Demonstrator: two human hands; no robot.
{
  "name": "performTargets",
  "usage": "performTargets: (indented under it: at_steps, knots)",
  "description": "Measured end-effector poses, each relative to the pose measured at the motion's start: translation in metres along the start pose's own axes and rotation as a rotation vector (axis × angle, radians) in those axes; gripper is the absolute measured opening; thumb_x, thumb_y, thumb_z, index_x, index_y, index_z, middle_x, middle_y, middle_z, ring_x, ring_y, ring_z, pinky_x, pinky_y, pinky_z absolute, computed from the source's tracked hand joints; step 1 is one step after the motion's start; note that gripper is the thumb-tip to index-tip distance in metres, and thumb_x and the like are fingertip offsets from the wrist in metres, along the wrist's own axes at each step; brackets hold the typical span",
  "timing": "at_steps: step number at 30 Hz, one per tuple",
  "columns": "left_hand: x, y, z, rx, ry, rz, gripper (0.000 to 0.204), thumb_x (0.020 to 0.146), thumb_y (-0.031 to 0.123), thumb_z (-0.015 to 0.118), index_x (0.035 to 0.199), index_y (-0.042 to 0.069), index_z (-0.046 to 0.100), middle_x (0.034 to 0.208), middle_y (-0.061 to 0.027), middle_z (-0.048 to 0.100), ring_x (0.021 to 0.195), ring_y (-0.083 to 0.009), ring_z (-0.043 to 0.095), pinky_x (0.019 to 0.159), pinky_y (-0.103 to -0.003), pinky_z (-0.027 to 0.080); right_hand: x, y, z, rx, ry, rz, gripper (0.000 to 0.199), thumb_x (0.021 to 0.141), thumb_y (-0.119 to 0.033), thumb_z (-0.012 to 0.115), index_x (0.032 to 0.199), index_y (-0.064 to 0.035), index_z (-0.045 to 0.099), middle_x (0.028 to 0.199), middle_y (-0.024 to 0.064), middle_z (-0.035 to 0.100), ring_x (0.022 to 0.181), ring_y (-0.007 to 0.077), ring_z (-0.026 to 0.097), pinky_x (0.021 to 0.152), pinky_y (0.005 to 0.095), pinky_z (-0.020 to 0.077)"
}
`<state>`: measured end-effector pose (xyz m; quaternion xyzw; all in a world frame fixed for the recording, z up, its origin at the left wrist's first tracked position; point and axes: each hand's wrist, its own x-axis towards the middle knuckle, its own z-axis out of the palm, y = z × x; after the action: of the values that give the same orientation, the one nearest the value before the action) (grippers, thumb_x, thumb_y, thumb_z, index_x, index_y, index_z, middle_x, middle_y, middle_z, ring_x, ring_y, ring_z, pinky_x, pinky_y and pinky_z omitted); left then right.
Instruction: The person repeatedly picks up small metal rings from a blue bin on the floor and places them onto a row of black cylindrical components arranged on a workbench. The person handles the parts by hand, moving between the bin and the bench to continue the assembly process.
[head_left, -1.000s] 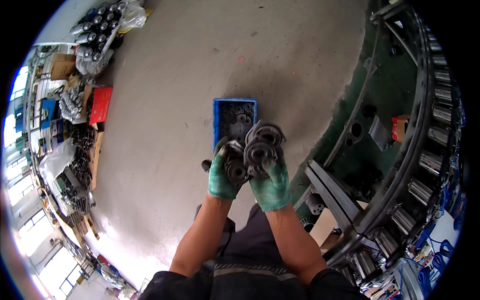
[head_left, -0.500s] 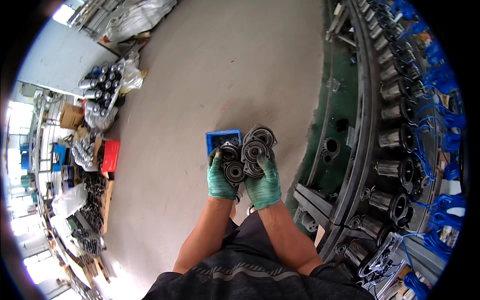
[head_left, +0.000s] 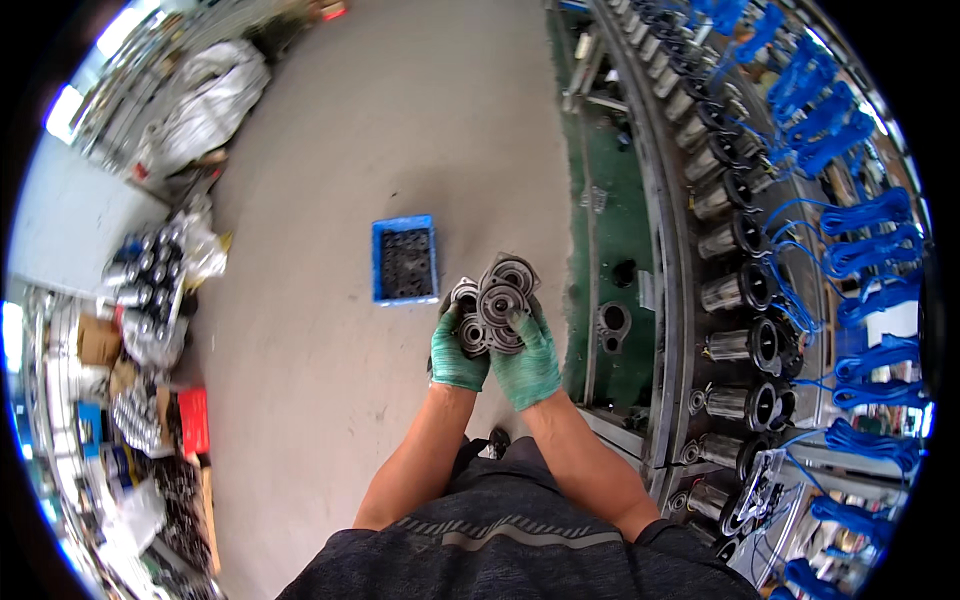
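Both my hands wear green gloves and are held close together in front of me, above the floor. My left hand [head_left: 459, 352] is closed round a pair of round metal flanges [head_left: 472, 334] with ringed centres. In my right hand [head_left: 529, 365] is a bunch of several similar metal flanges [head_left: 501, 303], overlapping one another, with the thumb over the nearest one. The two bunches touch in the middle. My fingers beneath the parts are hidden. On the floor ahead and to the left sits a blue crate [head_left: 433, 262] holding many small dark parts.
Along the right runs a metal-framed bench [head_left: 655, 250] with a row of steel motor cylinders [head_left: 735, 345] and coiled blue cables [head_left: 870, 240]. At the left are a red box [head_left: 194, 421], stacked cylinders [head_left: 140, 270] and a white sack [head_left: 205, 100].
The view has shifted along the bench. The blue crate, earlier partly behind my left hand, now stands apart from my hands. Both hands still hold the flanges.
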<state>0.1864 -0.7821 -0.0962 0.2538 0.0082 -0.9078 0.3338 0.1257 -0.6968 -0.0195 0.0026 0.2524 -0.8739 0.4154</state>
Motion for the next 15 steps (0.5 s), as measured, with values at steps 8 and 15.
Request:
performTargets:
  at_steps: [8, 15]
  knots:
    - [0.098, -0.002, 0.101, 0.064, -0.139, -0.384, 0.031, 0.094, 0.027, 0.061, 0.116, 0.007, 0.068, 0.116, -0.0102, 0.071, 0.110, -0.0259, 0.065, 0.100, -0.041, 0.051, 0.082, -0.058, 0.025, 0.152, 0.028, -0.254, 0.051, 0.089, -0.012, 0.072, 0.136, -0.0056, 0.054, 0.126, 0.0067, 0.064, 0.115, 0.0188, 0.062, 0.100, 0.0332, 0.0507]
    - [0.157, -0.082, 0.157, 0.226, -0.232, -0.726, 0.041, 0.095, 0.029, 0.060, 0.128, 0.004, 0.061, 0.125, -0.0164, 0.066, 0.117, -0.0329, 0.062, 0.103, -0.046, 0.051, 0.081, -0.143, 0.004, 0.195, 0.122, -0.408, 0.058, 0.090, -0.015, 0.072, 0.142, -0.0077, 0.050, 0.133, 0.0094, 0.060, 0.121, 0.0243, 0.061, 0.103, 0.0457, 0.0522]
